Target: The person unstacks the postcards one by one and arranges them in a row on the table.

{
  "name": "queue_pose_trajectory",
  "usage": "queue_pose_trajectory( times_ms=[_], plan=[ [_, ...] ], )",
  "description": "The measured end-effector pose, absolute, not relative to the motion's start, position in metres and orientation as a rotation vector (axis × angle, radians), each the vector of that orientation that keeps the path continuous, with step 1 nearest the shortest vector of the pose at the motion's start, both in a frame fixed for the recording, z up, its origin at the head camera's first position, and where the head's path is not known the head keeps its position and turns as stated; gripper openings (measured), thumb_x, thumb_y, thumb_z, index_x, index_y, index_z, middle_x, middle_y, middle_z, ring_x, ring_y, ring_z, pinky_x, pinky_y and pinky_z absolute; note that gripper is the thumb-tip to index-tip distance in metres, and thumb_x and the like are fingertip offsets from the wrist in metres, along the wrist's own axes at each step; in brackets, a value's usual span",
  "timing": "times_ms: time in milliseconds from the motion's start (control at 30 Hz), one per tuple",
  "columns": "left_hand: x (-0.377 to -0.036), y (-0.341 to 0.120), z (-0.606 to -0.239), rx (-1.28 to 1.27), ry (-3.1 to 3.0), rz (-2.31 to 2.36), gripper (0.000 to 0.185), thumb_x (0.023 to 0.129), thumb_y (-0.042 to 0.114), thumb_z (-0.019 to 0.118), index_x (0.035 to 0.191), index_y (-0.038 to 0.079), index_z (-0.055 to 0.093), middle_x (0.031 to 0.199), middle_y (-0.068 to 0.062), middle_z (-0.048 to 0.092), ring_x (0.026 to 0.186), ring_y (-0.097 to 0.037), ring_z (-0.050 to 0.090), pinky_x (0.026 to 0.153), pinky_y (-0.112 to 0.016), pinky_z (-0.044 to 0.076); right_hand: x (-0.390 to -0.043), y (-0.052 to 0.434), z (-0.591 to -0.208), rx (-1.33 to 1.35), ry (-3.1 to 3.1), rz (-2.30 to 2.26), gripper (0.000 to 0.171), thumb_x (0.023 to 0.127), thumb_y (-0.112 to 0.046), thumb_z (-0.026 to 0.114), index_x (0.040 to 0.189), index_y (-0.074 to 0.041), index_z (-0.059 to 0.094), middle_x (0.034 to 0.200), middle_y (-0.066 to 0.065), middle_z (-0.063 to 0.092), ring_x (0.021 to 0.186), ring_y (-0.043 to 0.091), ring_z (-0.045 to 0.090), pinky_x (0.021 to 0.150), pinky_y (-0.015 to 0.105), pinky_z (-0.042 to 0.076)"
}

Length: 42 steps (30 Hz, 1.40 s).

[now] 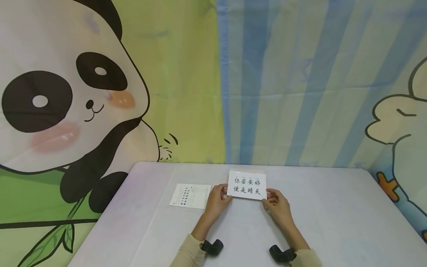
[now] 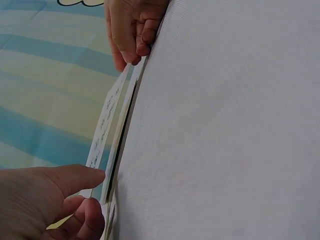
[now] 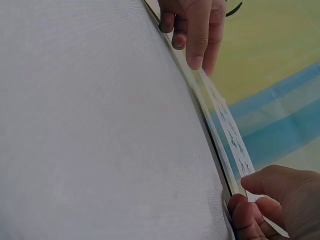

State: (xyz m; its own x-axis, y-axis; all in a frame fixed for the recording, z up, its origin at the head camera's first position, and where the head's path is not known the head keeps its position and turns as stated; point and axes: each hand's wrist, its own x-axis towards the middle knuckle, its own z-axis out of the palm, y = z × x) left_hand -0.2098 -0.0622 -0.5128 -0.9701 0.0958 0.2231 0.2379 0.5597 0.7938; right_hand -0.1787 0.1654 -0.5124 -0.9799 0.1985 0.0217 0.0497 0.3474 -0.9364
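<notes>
A white card with two lines of black handwritten characters is held tilted up by its two sides. The left hand pinches its left edge between thumb and fingers. At the opposite edge, the right hand pinches with thumb and fingers; its thumb lies on the written face in the right wrist view. Beneath the card, a thin flat pale thing with a dark lower edge lies on the table in the left wrist view; its kind cannot be told. Left of the hands lies another printed card.
The table has a white cloth and its far edge meets a printed curtain with a panda and stripes. Black wrist cameras sit on both wrists.
</notes>
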Motion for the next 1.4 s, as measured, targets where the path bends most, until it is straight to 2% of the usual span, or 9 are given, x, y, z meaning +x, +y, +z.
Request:
queue_pose_trajectory(
  times_ms=[500,933,1400],
  plan=[
    [-0.197,-0.071,-0.511,-0.283,-2.683,-1.343,0.046,0.083,0.011,0.076,0.124,-0.001,0.059,0.094,-0.001,0.057,0.068,-0.005,0.048,0.058,-0.019,0.041,-0.169,0.159,-0.513,-0.241,-2.470,1.677,0.043,0.082,0.004,0.067,0.123,0.006,0.056,0.099,0.015,0.058,0.075,0.009,0.056,0.064,0.015,0.050],
    [-0.183,-0.085,-0.509,-0.263,-2.694,-1.387,0.046,0.082,0.007,0.076,0.123,-0.003,0.059,0.094,-0.003,0.056,0.069,-0.005,0.051,0.059,-0.018,0.045,-0.158,0.150,-0.511,-0.195,-2.431,1.763,0.044,0.080,0.009,0.067,0.123,0.005,0.056,0.098,0.016,0.057,0.074,0.007,0.055,0.062,0.016,0.049],
    [-0.174,-0.097,-0.508,-0.238,-2.693,-1.435,0.046,0.080,0.003,0.075,0.122,-0.006,0.058,0.093,-0.005,0.056,0.070,-0.007,0.052,0.060,-0.017,0.046,-0.152,0.142,-0.510,-0.153,-2.491,1.731,0.045,0.079,0.006,0.070,0.122,0.006,0.058,0.095,0.014,0.060,0.073,0.008,0.056,0.061,0.017,0.048]
  ],
)
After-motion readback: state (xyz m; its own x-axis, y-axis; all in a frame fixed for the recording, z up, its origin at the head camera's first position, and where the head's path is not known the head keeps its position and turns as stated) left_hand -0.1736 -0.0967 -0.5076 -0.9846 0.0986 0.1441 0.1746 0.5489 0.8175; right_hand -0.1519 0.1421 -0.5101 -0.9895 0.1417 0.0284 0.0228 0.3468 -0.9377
